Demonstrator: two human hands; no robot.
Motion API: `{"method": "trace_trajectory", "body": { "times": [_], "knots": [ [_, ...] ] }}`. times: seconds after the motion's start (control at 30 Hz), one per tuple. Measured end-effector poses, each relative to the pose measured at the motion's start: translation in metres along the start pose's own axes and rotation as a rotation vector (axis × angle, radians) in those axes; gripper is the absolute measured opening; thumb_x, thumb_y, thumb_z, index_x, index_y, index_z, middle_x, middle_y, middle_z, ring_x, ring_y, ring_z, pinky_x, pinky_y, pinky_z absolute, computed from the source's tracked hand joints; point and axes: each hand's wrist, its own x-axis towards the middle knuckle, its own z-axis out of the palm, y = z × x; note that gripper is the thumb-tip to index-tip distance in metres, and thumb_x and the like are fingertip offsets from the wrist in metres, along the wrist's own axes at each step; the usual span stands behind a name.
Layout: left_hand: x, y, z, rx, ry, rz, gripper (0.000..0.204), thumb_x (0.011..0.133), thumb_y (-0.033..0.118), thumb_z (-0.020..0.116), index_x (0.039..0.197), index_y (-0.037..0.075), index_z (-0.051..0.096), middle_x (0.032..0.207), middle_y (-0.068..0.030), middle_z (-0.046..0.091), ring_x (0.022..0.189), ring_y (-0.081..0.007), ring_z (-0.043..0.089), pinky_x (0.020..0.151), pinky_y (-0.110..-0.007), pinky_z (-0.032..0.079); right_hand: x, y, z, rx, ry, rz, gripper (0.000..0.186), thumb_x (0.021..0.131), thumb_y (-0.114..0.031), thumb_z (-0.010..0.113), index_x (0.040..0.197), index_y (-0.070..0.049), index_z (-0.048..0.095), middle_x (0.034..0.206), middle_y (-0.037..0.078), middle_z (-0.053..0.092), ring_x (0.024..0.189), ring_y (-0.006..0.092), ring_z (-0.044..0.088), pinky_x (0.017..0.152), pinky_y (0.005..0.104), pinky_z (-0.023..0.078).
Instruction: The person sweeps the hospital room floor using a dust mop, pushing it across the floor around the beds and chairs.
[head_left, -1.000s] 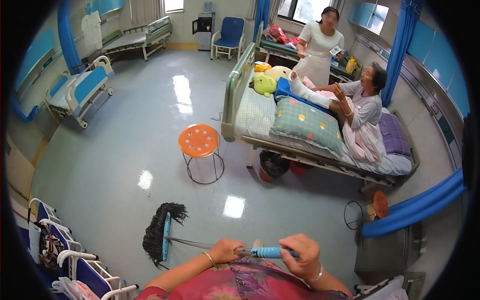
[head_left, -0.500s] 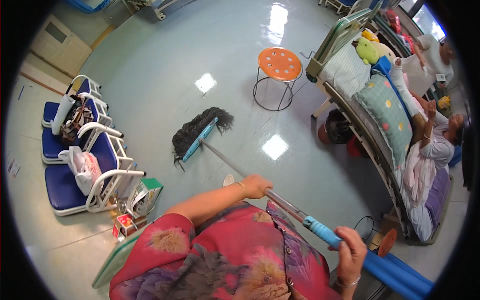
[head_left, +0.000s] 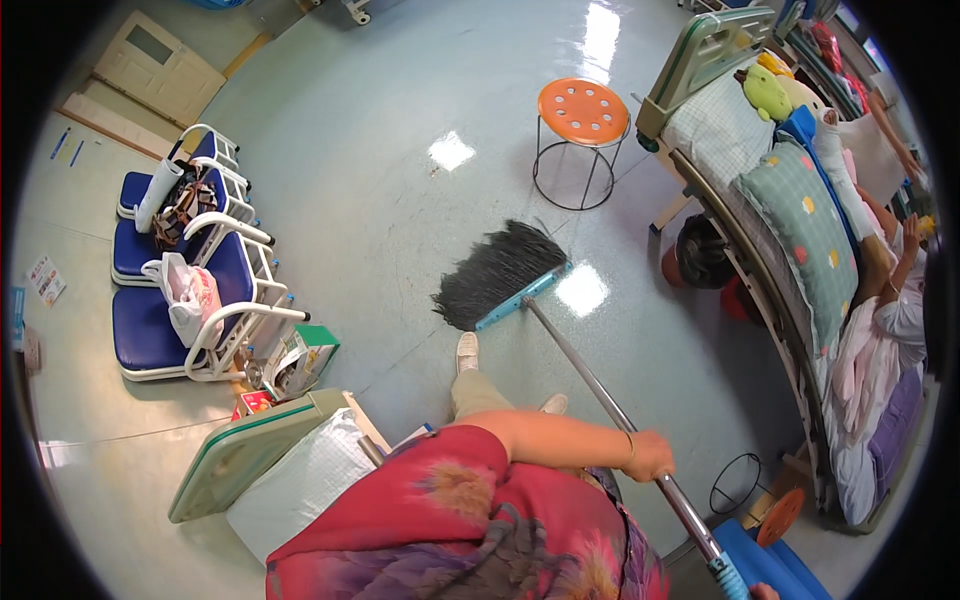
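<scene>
A mop with dark strands [head_left: 500, 265] lies spread on the wet-looking floor, its light-blue clamp bar [head_left: 505, 311] nearer to me. From the bar a metal pole [head_left: 590, 375] slants down to the right. My left hand [head_left: 650, 456], a band at its wrist, is closed around the pole's upper part. Only a sliver of my right hand [head_left: 763, 591] shows at the bottom edge, against the pole's light-blue grip [head_left: 729, 577]; most of its fingers are out of the picture. My light shoe [head_left: 467, 350] stands just below the mop head.
An orange stool [head_left: 584, 110] stands beyond the mop. At right is a bed [head_left: 770, 330] with a person on it and bins [head_left: 705, 250] underneath. Blue chairs [head_left: 145, 327] holding bags line the left. Another bed's end board [head_left: 250, 455] is close at lower left.
The mop head has swung to the right and its strands have fanned out. My left hand has moved right and down with the pole; my right hand has dropped mostly out of view.
</scene>
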Motion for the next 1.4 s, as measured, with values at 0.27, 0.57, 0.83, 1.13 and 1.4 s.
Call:
{"method": "trace_trajectory", "body": {
  "times": [0.27,0.57,0.83,1.13,1.4],
  "knots": [
    [0.024,-0.009,0.047,-0.053,-0.172,-0.024,0.006,0.062,0.012,0.048,0.065,0.011,0.054,0.063,-0.0090,0.054,0.063,-0.0283,0.052,0.054,-0.037,0.041,-0.009,0.072,0.025,-0.002,-0.047,0.277,0.023,0.078,-0.014,0.043,0.087,0.003,0.055,0.080,0.013,0.057,0.072,0.0190,0.052,0.066,0.0278,0.040],
    [0.005,-0.065,0.001,0.007,-0.010,-0.208,0.005,0.064,0.015,0.046,0.064,0.011,0.050,0.062,-0.0084,0.052,0.062,-0.0284,0.051,0.053,-0.038,0.040,0.070,0.049,0.051,0.006,-0.014,-0.023,0.022,0.076,-0.014,0.046,0.085,0.004,0.055,0.075,0.013,0.056,0.064,0.0197,0.051,0.060,0.0278,0.041],
    [-0.091,-0.159,-0.071,0.189,-0.037,-0.450,0.007,0.064,0.014,0.047,0.066,0.013,0.053,0.068,-0.0059,0.055,0.069,-0.0253,0.053,0.060,-0.036,0.040,0.132,-0.020,0.148,0.167,-0.300,-0.290,0.029,0.072,-0.013,0.049,0.097,0.001,0.048,0.068,0.009,0.053,0.050,0.0133,0.050,0.046,0.0244,0.041],
    [-0.188,-0.229,-0.210,0.292,0.053,-0.703,0.011,0.064,0.013,0.052,0.074,0.015,0.055,0.074,-0.0042,0.053,0.080,-0.0223,0.048,0.069,-0.034,0.035,0.209,-0.212,0.186,0.287,-0.365,-0.306,0.021,0.067,-0.001,0.046,0.087,0.005,0.051,0.079,0.010,0.050,0.059,0.0138,0.052,0.044,0.0208,0.042],
    [-0.324,-0.257,-0.288,0.237,0.715,-0.795,0.034,0.059,0.010,0.056,0.091,0.008,0.048,0.095,-0.0086,0.045,0.089,-0.0264,0.042,0.076,-0.035,0.035,0.292,-0.330,0.213,0.483,-0.415,-0.118,0.025,0.069,-0.002,0.048,0.093,0.005,0.049,0.076,0.008,0.050,0.054,0.0136,0.054,0.037,0.0191,0.041]
  ]
}}
